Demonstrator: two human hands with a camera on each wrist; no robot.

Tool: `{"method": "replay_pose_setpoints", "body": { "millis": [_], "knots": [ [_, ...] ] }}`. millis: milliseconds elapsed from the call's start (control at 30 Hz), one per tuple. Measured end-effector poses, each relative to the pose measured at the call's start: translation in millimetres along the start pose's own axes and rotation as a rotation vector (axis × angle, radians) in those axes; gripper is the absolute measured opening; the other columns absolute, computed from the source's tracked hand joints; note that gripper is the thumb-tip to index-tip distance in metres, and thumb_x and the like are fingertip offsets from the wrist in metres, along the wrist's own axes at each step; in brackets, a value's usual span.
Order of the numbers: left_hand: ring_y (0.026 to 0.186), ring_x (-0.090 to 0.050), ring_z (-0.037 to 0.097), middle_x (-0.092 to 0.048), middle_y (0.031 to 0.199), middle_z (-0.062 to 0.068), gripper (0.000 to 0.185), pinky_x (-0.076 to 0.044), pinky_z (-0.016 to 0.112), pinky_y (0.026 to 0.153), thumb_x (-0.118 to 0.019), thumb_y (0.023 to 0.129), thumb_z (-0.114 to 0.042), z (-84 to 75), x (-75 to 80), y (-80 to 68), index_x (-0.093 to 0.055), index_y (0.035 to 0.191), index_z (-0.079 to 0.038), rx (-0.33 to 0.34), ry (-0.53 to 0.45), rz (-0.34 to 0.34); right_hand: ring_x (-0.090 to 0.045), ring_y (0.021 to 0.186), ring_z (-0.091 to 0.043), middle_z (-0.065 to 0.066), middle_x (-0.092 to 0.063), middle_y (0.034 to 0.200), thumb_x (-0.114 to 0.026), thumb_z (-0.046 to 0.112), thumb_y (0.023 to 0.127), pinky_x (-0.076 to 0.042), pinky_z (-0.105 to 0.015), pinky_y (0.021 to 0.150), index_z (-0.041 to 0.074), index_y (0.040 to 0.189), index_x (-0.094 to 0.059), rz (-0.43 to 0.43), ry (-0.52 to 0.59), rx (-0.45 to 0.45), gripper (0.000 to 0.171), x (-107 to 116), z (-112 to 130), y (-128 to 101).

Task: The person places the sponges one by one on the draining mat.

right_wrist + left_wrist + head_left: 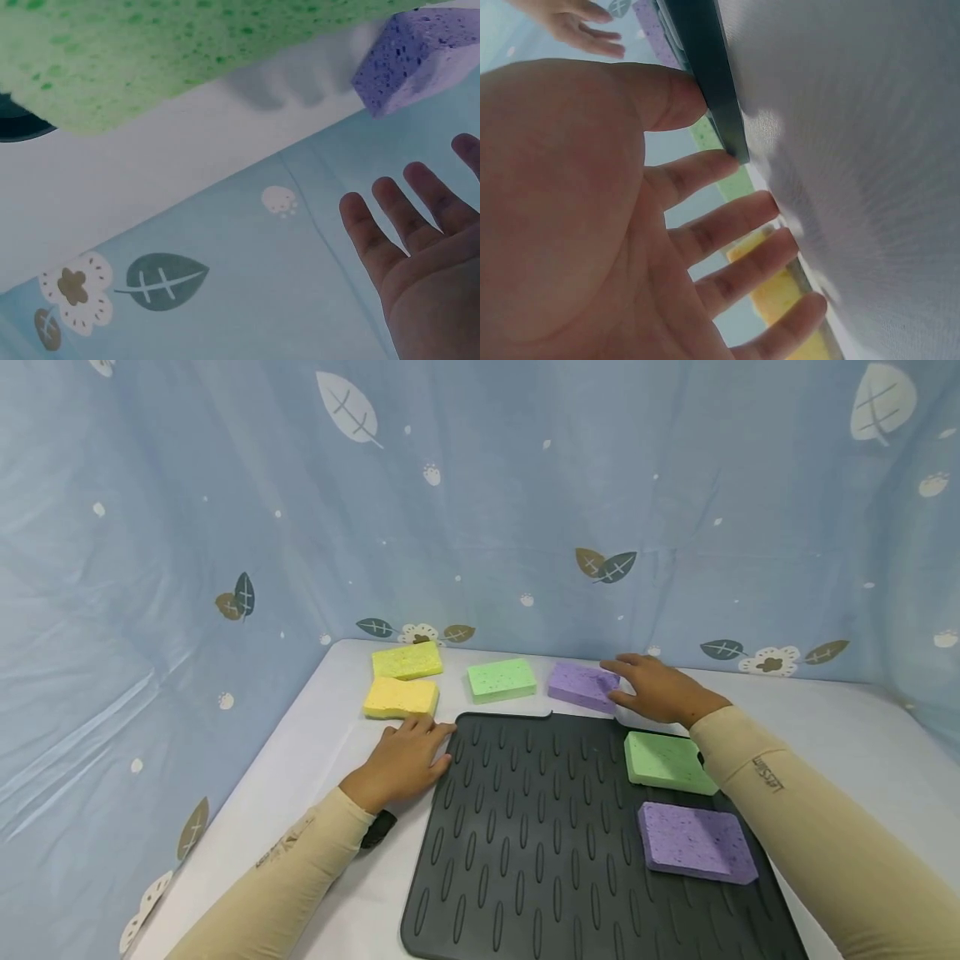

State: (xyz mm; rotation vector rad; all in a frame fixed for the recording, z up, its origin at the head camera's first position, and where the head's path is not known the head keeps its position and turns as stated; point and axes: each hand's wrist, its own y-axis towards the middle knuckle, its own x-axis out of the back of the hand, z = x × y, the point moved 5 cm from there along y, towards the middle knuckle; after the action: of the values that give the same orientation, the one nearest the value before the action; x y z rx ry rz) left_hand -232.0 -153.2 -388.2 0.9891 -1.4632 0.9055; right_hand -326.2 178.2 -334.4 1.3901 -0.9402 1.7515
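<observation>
The right hand hovered over the far purple sponge, fingers straight and spread, thumb reaching toward the sponge's near edge; the right wrist view showed the palm bare and the fingers apart from the sponge, so nothing was held yet. That sponge lay on the white table, just beyond the mat's far edge, beside a green sponge. To take it well, the hand would probably do best to drop straight down, thumb on the near long side and fingers on the far one, and close gently, since the foam looked soft and would squash under a hard grip.

The left hand lay flat and relaxed at the mat's near-left corner, thumb against its edge, holding nothing; kept there, it would likely steady the mat. Two yellow sponges sat just beyond its fingertips.

On the mat's right side lay another green sponge and another purple one, a gap between them, under the right sleeve. A lift clear of them seemed wise.
</observation>
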Motion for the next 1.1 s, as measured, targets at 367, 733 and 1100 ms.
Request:
{"method": "replay_pose_setpoints", "body": {
  "millis": [367, 733, 1100],
  "knots": [
    [0.126, -0.050, 0.032, -0.056, 0.131, 0.012, 0.047, -0.045, 0.057, 0.091, -0.056, 0.101, -0.036, -1.2, 0.5, -0.2, -0.052, 0.144, -0.016, -0.005, 0.002, -0.008, -0.037, 0.139, -0.054, -0.031, -0.037, 0.154, -0.063, 0.028, 0.099, -0.035, -0.066, 0.109, 0.004, 0.151, -0.043, 0.044, 0.014, 0.002, 0.060, -12, -6, 8],
    [0.127, -0.050, 0.033, -0.057, 0.131, 0.013, 0.047, -0.045, 0.057, 0.091, -0.055, 0.101, -0.035, -1.6, 1.7, -0.6, -0.053, 0.144, -0.016, -0.005, -0.002, -0.009, -0.038, 0.138, -0.054, -0.031, -0.032, 0.156, -0.062, 0.029, 0.099, -0.035, -0.065, 0.109, 0.005, 0.154, -0.037, 0.107, -0.019, -0.016, 0.065, -21, -7, 10],
    [0.127, -0.051, 0.032, -0.057, 0.131, 0.013, 0.047, -0.045, 0.057, 0.091, -0.056, 0.101, -0.035, -0.8, 2.8, -0.6, -0.052, 0.144, -0.016, -0.004, -0.004, -0.001, -0.046, 0.135, -0.050, -0.029, -0.046, 0.149, -0.063, 0.027, 0.099, -0.039, -0.062, 0.108, 0.004, 0.151, -0.042, 0.076, -0.054, 0.014, 0.061, -21, -1, 11]
  ]
}}
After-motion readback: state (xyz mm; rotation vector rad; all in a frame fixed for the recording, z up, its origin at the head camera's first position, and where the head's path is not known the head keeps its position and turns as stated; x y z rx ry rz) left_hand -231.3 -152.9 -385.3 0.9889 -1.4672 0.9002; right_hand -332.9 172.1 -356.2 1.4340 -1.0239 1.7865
